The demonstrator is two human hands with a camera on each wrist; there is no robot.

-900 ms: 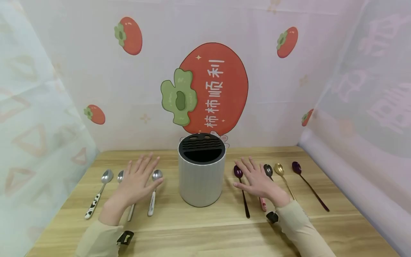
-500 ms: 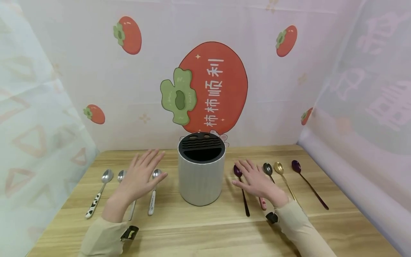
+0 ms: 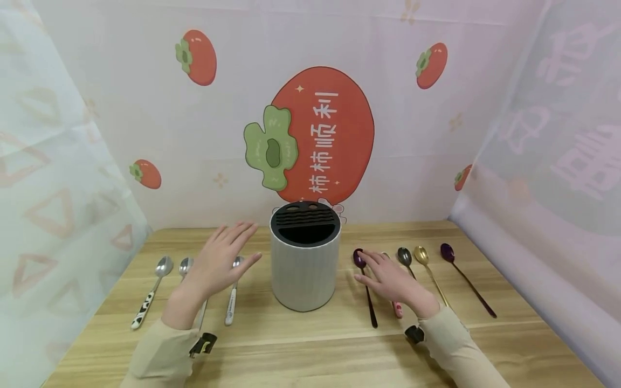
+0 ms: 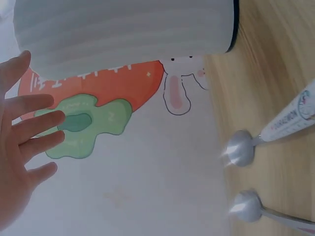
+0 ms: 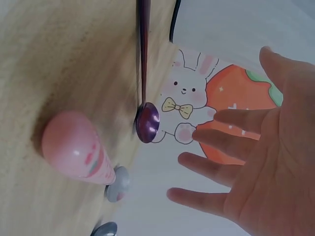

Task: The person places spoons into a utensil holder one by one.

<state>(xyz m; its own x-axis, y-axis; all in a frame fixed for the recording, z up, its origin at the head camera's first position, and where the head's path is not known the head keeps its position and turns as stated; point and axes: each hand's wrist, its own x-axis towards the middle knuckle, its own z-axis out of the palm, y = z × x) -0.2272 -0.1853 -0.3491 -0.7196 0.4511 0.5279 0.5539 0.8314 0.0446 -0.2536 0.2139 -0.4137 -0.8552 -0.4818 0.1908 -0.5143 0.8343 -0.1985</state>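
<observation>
My left hand (image 3: 213,267) hovers with fingers spread above two spoons, left of a white cylindrical utensil holder (image 3: 304,277) with a black slotted top. Beneath it are a silver spoon (image 3: 185,265), partly hidden, and a spoon with a white printed handle (image 4: 290,118). My right hand (image 3: 393,277) is held over the table on the other side, fingers extended and holding nothing. Closest to its fingertips in the head view is a dark purple spoon (image 3: 370,304). A pink-handled spoon (image 5: 74,145) lies partly hidden under that hand.
At the far left lies a spoon with a black-and-white patterned handle (image 3: 144,309). On the right are a black spoon (image 3: 404,255), a gold spoon (image 3: 436,280) and another purple spoon (image 3: 470,283). A printed cloth (image 3: 218,129) walls the wooden table (image 3: 301,350).
My left hand has moved right and slightly up, nearer the holder, and turned more onto its side. My right hand has shifted only slightly. The spoons and holder stay in place.
</observation>
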